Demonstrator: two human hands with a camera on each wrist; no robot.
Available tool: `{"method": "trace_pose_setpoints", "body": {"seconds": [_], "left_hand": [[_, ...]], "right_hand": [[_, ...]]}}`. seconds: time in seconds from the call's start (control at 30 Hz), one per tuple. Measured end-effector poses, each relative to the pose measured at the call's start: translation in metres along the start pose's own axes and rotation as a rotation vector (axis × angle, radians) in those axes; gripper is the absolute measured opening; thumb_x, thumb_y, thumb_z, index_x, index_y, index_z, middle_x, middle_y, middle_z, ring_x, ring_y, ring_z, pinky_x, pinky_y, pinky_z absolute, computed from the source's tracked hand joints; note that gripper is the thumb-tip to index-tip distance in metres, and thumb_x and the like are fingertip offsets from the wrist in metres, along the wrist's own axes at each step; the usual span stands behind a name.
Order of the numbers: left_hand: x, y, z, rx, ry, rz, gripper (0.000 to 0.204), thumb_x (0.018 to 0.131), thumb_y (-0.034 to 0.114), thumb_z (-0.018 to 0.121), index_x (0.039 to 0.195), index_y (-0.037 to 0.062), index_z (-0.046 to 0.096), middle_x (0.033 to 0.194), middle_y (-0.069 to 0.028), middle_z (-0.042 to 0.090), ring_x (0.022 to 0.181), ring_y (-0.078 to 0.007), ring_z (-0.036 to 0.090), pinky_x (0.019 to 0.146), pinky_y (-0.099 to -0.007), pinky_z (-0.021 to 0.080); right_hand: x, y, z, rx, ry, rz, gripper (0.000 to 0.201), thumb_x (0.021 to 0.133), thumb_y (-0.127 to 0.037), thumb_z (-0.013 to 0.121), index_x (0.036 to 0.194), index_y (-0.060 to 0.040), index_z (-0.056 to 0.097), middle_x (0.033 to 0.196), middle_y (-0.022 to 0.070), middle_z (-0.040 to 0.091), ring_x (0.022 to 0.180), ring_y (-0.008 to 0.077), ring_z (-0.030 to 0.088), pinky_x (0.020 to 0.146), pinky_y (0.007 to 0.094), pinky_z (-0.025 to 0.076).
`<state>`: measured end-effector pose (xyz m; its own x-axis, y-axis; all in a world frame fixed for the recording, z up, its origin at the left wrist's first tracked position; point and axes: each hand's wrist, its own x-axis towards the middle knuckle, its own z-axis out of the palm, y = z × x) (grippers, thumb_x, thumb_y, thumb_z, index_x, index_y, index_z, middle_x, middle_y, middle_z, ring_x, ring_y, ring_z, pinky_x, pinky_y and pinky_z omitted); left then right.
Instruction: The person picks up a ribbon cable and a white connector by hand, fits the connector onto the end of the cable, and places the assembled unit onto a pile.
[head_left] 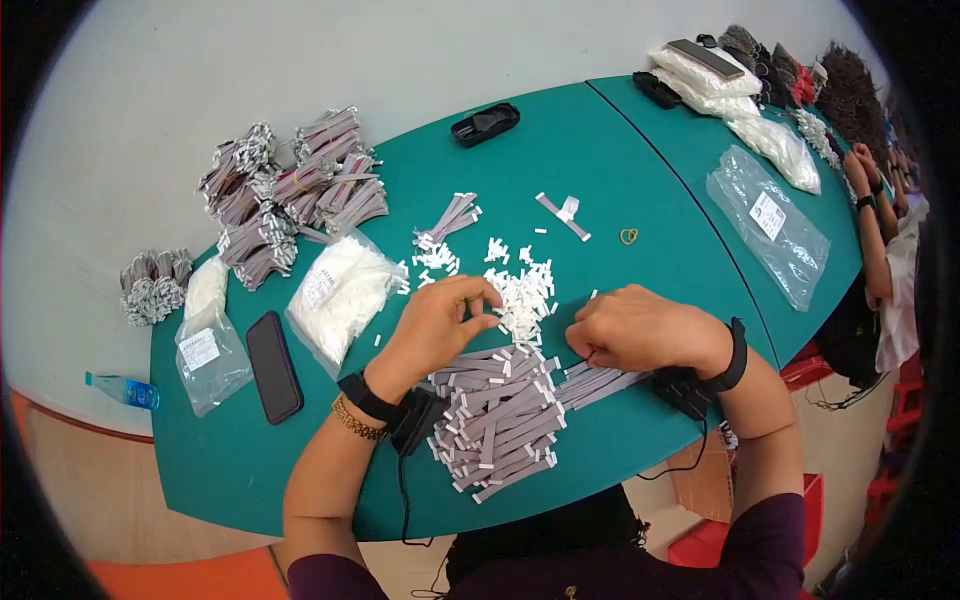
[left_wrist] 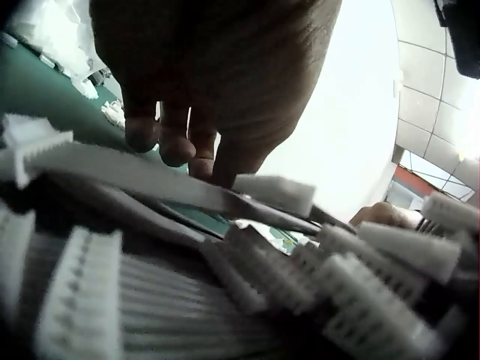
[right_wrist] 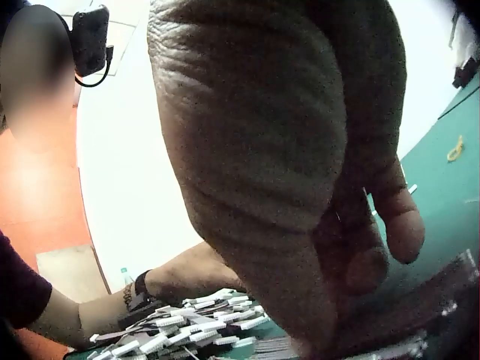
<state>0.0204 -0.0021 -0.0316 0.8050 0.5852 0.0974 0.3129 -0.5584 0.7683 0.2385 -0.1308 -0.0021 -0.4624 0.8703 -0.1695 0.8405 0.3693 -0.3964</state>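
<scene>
My left hand (head_left: 440, 320) is held over the near edge of a heap of small white plastic connectors (head_left: 525, 300), thumb and forefinger apart. In the left wrist view its fingers (left_wrist: 176, 142) hang loosely, with no object visible between them. Below it lies a pile of grey ribbon cables (head_left: 500, 420) with white end connectors. To the right, my right hand (head_left: 640, 328) is bent downward, fingers curled, over the far end of a flat row of ribbon cables (head_left: 605, 385). Its thumb tip is low by the cables in the right wrist view; I cannot tell whether it pinches one.
Bundled ribbon cables (head_left: 290, 190) are heaped at the back left. Nearer stand a bag of white connectors (head_left: 340, 295) and a dark phone (head_left: 273, 367). Beyond the heap lie a loose cable (head_left: 565, 217), rubber bands (head_left: 628, 236) and a black case (head_left: 486, 124). Another person's arms (head_left: 872, 220) rest far right.
</scene>
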Motion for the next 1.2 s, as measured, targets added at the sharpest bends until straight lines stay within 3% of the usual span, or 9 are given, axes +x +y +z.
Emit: {"method": "trace_pose_setpoints", "body": {"seconds": [0.3, 0.47, 0.6, 0.7, 0.97, 1.1, 1.2], "left_hand": [[0.001, -0.004, 0.003, -0.001, 0.000, -0.006, 0.010, 0.074, 0.001, 0.068, 0.081, 0.0015, 0.062, 0.066, 0.0007, 0.048, 0.054, -0.0062, 0.034, 0.048, -0.0228, 0.030], [0.002, -0.006, -0.004, -0.006, 0.024, -0.005, 0.008, 0.077, 0.003, 0.067, 0.080, 0.0008, 0.060, 0.067, 0.0010, 0.051, 0.056, -0.0048, 0.039, 0.050, -0.0209, 0.033], [0.003, -0.006, -0.010, -0.489, -0.045, -0.127, 0.010, 0.081, 0.005, 0.065, 0.087, 0.0017, 0.058, 0.076, -0.0002, 0.057, 0.065, -0.0058, 0.051, 0.058, -0.0199, 0.041], [0.001, -0.002, -0.011, -0.697, -0.058, -0.125, 0.011, 0.083, 0.006, 0.064, 0.091, 0.0022, 0.057, 0.081, -0.0018, 0.059, 0.070, -0.0081, 0.055, 0.063, -0.0212, 0.044], [-0.005, 0.013, -0.003, -0.968, -0.039, -0.196, 0.015, 0.086, 0.005, 0.057, 0.101, 0.0007, 0.059, 0.086, -0.0038, 0.059, 0.075, -0.0084, 0.055, 0.068, -0.0227, 0.044], [-0.006, 0.011, 0.004, -0.955, -0.031, -0.198, 0.015, 0.087, 0.005, 0.056, 0.101, -0.0005, 0.060, 0.087, -0.0036, 0.060, 0.076, -0.0091, 0.055, 0.069, -0.0232, 0.045], [-0.007, 0.015, 0.006, -0.914, -0.016, -0.189, 0.016, 0.085, 0.005, 0.060, 0.100, -0.0010, 0.059, 0.090, -0.0035, 0.060, 0.078, -0.0098, 0.055, 0.070, -0.0234, 0.045]], "right_hand": [[-0.003, 0.004, -0.018, 0.147, 0.093, -0.041, 0.010, 0.070, -0.009, 0.061, 0.070, -0.0035, 0.052, 0.065, 0.0118, 0.055, 0.065, 0.0325, 0.056, 0.055, 0.0390, 0.042], [-0.002, 0.000, -0.028, 0.459, 0.255, 0.035, 0.012, 0.071, -0.004, 0.062, 0.071, -0.0004, 0.050, 0.066, 0.0088, 0.060, 0.059, 0.0193, 0.059, 0.052, 0.0296, 0.044], [0.007, -0.001, -0.023, 1.029, 0.306, 0.117, 0.011, 0.077, -0.002, 0.062, 0.074, -0.0009, 0.051, 0.070, 0.0065, 0.063, 0.062, 0.0099, 0.060, 0.051, 0.0225, 0.045], [0.018, 0.006, -0.008, 1.203, 0.320, 0.051, 0.010, 0.082, -0.003, 0.062, 0.078, -0.0023, 0.053, 0.072, 0.0060, 0.063, 0.065, 0.0088, 0.060, 0.054, 0.0203, 0.046], [0.027, -0.005, 0.003, 1.357, 0.436, 0.050, 0.013, 0.082, -0.003, 0.065, 0.090, 0.0025, 0.056, 0.074, 0.0070, 0.064, 0.066, 0.0096, 0.061, 0.062, 0.0212, 0.049], [0.027, -0.004, 0.014, 1.344, 0.449, 0.094, 0.019, 0.082, -0.003, 0.065, 0.098, 0.0051, 0.057, 0.075, 0.0080, 0.065, 0.066, 0.0096, 0.061, 0.061, 0.0211, 0.049], [0.027, -0.006, 0.017, 1.324, 0.463, 0.123, 0.016, 0.083, -0.004, 0.064, 0.094, 0.0045, 0.059, 0.074, 0.0068, 0.064, 0.065, 0.0090, 0.061, 0.059, 0.0201, 0.048]]}}
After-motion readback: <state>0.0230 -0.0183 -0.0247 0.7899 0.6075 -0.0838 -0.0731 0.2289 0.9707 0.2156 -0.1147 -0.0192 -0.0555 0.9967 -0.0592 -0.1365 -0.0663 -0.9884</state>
